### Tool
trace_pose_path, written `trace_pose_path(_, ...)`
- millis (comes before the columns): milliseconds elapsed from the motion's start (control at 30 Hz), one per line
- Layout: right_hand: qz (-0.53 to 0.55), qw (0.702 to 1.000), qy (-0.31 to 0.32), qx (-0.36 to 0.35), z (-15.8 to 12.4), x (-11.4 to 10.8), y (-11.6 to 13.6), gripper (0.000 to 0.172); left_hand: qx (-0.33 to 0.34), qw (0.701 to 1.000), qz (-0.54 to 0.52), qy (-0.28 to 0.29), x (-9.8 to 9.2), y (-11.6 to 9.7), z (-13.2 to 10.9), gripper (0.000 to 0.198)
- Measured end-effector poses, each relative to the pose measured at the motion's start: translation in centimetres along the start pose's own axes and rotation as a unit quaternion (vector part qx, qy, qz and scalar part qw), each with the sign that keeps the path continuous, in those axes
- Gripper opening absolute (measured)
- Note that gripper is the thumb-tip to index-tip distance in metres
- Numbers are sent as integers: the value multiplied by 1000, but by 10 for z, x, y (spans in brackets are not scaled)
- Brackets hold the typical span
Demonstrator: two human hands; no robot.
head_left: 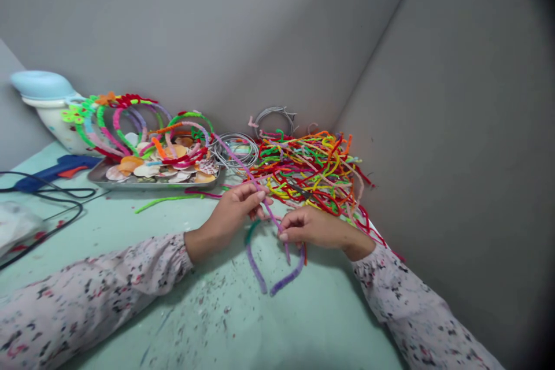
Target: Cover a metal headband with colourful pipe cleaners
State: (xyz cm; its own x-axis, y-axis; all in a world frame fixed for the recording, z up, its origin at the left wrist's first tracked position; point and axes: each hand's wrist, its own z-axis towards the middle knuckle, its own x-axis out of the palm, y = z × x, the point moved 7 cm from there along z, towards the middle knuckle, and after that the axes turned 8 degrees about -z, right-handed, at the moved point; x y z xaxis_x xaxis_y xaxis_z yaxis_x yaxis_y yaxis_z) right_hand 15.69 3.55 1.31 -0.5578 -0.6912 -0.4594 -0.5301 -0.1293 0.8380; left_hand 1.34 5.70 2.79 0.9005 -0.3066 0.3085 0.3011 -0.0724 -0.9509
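Observation:
A long purple pipe cleaner (236,157) slants between my two hands over the middle of the table. My left hand (243,203) pinches it partway along, and its upper end reaches back toward the shell tray. Lower down, my right hand (312,230) grips the same pipe cleaner close to its near end, which hangs below the fingers. Beneath the hands is a curved band (255,266) wrapped in purple and green fuzz, its two tips pointing toward me with a small gap between them. The hands hide its far part.
A metal tray (160,186) holds seashells and several fuzzy wrapped hoops (130,121). Behind my hands lies a heap of colourful pipe cleaners (312,167) beside coiled wire (236,150). To the left are a blue glue gun (56,172), black cable (80,208) and a white-and-blue container (52,104). Grey walls enclose the table.

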Motion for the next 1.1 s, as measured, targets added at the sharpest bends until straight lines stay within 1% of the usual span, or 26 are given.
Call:
trace_pose_path(100,14,1000,23,6,-3,3,1,22,-11,1000,-10,-4,-5,2,3,23)
trace_pose_path(333,58,991,116,31,-6,18,-4,27,-14,999,-36,-12,-13,5,8,22)
trace_pose_path(467,69,990,124,18,-7,18,-5,28,-19,999,-48,-13,-13,3,8,22)
trace_pose_path(533,80,993,92,9,-5,13,-5,29,-25,998,-51,-7,-11,2,8,24)
trace_pose_path(567,89,994,58,1,-4,9,-5,30,-29,998,-54,0,-10,3,8,26)
trace_pose_path(633,112,993,-38,-23,0,-4,-3,29,-38,998,-55,18,-7,5,7,30)
trace_pose_path(700,140,981,-128,-49,1,-16,-2,27,-54,997,-37,33,-3,10,5,31)
trace_pose_path(767,163,967,-187,-64,2,-23,-3,24,-71,996,0,54,1,15,2,28)
trace_pose_path(867,180,952,-237,-68,3,-26,-2,21,-91,989,56,100,11,19,-3,26)
trace_pose_path(933,177,949,-251,-65,4,-25,0,19,-97,984,85,125,16,20,-6,28)
trace_pose_path(1000,169,948,-261,-63,3,-23,3,17,-101,980,103,134,18,20,-7,29)
trace_pose_path(1100,155,944,-285,-59,0,-24,7,18,-96,982,104,125,16,20,-5,29)
